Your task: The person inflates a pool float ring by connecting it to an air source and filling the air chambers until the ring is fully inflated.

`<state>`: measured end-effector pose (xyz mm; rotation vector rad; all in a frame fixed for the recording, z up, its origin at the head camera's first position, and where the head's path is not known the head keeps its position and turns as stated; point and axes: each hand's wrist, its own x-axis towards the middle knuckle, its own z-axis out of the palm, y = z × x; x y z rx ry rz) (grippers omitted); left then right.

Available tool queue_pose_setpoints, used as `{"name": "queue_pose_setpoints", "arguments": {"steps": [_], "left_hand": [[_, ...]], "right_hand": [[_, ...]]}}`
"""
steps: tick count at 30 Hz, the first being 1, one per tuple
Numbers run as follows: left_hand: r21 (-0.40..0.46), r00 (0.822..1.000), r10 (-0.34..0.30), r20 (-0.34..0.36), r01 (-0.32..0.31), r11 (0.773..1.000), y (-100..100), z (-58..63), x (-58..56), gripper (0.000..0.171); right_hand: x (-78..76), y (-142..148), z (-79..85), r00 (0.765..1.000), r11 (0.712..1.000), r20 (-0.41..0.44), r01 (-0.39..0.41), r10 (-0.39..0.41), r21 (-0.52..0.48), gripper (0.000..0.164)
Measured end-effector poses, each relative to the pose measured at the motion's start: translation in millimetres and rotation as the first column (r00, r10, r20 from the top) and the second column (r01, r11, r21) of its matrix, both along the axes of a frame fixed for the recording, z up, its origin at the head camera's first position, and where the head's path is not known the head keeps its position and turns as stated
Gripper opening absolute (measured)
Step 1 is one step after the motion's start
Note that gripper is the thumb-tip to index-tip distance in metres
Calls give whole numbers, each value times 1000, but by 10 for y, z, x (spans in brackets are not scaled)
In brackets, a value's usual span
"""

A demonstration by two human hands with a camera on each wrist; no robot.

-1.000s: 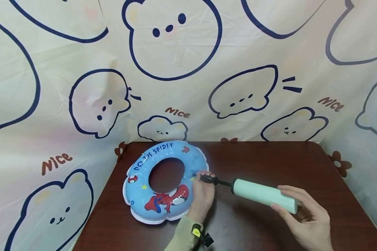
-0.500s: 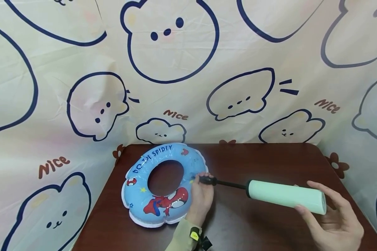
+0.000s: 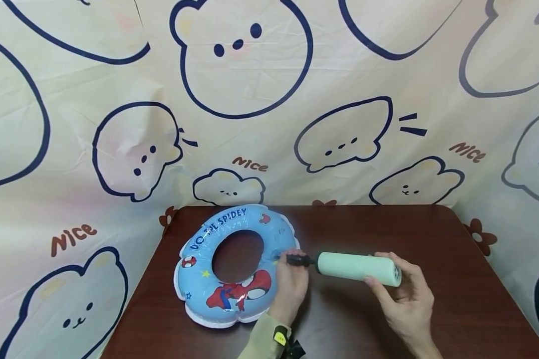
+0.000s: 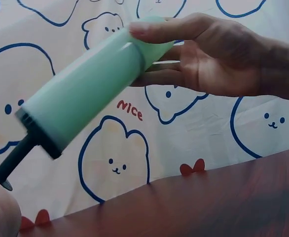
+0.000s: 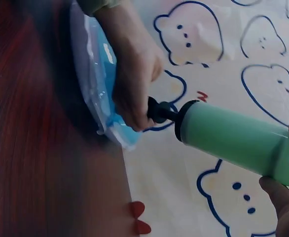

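A mint green hand pump (image 3: 357, 267) lies sideways between both hands, above the table. My right hand (image 3: 410, 296) grips the far end of its barrel between thumb and fingers. My left hand (image 3: 292, 284) holds the pump's black handle end (image 3: 299, 260) against the blue inflatable swim ring (image 3: 197, 279). The ring looks puffed up, with a white scalloped edge and a red cartoon figure. Only a short piece of black rod shows between handle and barrel in the right wrist view. The spot where pump and ring meet is hidden by my left fingers.
Beneath everything is a dark brown table (image 3: 431, 234) with rounded back corners. A pale cloth (image 3: 341, 65) printed with bear outlines hangs behind and at both sides. A black strap with a yellow tag (image 3: 280, 335) sits on my left wrist.
My right hand first drew the barrel away to the right, lengthening the visible rod, then pushed it back left so the rod is mostly inside. My left hand stays at the ring.
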<state>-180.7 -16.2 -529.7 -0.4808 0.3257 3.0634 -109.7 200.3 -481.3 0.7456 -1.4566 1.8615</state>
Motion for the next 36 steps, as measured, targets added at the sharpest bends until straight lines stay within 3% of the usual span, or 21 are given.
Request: {"name": "queue_pose_setpoints", "arguments": {"steps": [11, 20, 28, 36], "left_hand": [[13, 999, 19, 35, -19, 1000, 30, 18, 16, 22], [3, 999, -19, 46, 19, 1000, 23, 90, 23, 23], [22, 999, -1, 41, 0, 1000, 16, 51, 9, 23], [-39, 997, -15, 70, 17, 999, 22, 127, 9, 22]], "right_hand": [[-121, -171, -130, 1000, 1000, 10, -7, 6, 14, 74], [-125, -182, -147, 998, 998, 4, -55, 55, 12, 73], [33, 47, -115, 996, 999, 84, -35, 35, -1, 73], [215, 215, 54, 992, 999, 121, 23, -26, 28, 72]]}}
